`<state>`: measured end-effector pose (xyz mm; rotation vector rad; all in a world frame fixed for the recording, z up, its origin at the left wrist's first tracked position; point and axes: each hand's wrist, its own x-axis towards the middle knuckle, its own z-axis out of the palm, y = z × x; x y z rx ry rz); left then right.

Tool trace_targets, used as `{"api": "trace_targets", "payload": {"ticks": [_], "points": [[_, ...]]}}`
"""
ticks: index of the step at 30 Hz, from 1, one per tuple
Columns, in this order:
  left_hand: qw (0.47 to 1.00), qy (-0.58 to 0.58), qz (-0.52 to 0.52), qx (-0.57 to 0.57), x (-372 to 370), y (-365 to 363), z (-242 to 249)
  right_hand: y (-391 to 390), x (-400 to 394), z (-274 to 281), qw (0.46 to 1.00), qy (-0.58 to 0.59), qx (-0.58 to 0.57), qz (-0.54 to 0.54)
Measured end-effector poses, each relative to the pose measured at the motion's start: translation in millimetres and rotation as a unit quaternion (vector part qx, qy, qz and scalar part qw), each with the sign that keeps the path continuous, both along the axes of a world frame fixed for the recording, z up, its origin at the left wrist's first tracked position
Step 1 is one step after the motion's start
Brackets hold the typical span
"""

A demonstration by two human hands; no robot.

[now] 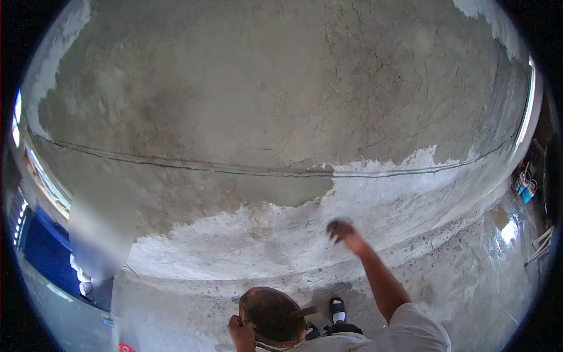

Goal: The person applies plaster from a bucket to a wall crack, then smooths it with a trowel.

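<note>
My left hand (241,333) grips the left rim of a round, worn basin (246,297), held close to my body. Inside lies a dark grey mix (271,320), and a short brown handle-like piece (304,312) sticks out over the right rim. My right arm reaches forward, and the right hand (345,232) is in front of the lower wall, dark and smeared by motion, so I cannot tell what its fingers hold. Grey plaster (234,88) covers most of the wall; its ragged lower edge meets a pale, whitish band (234,252).
A dark line (252,172) runs across the wall. One foot in a dark sandal (337,305) stands on the concrete floor (434,299). At far left are a blue surface (44,243) and a blurred patch (101,234); a blue-and-white bag (526,186) sits at far right.
</note>
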<state>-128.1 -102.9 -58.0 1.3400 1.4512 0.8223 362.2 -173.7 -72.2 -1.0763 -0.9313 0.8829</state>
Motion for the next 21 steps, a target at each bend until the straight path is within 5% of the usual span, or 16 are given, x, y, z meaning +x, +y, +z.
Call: {"api": "trace_targets", "payload": {"ticks": [2, 3, 4, 7, 10, 12, 16, 19, 20, 21], "points": [[0.998, 0.060, -0.001, 0.016, 9.1, -1.2, 24.2, -15.3, -65.9, -39.3, 0.955, -0.234, -0.166, 0.080], [0.992, 0.120, -0.002, 0.029, 13.0, -2.8, 31.7, -19.7, -94.8, -99.3, 0.960, -0.244, -0.037, 0.133], [0.992, 0.123, 0.000, 0.028, 15.7, 1.5, 28.5, -43.4, -139.0, 7.8, 0.885, -0.257, -0.343, 0.183], [0.999, 0.036, 0.032, -0.023, 24.3, 6.5, 24.2, -54.0, -169.7, -106.4, 0.900, -0.314, -0.154, 0.262], [0.993, 0.118, 0.012, -0.014, 52.5, 3.3, 47.5, -62.0, -176.0, -90.5, 0.907, -0.338, -0.101, 0.229], [0.993, 0.113, 0.007, 0.007, 68.1, 5.4, 52.0, -58.6, -166.7, -70.3, 0.878, -0.391, -0.163, 0.223], [0.979, 0.196, -0.037, 0.028, 88.8, 10.1, 53.0, -32.9, -142.8, -50.7, 0.662, -0.591, -0.313, 0.340], [0.962, 0.244, -0.085, 0.087, 112.4, 16.0, 59.3, -36.7, -116.4, -25.8, 0.682, -0.605, -0.258, 0.319], [0.985, 0.156, -0.064, 0.023, 114.4, 19.9, 47.4, -36.5, -105.7, -10.4, 0.697, -0.595, -0.255, 0.308], [0.984, 0.161, -0.064, 0.030, 140.7, 9.5, 84.9, -41.0, -94.9, -6.5, 0.728, -0.577, -0.238, 0.283]]}}
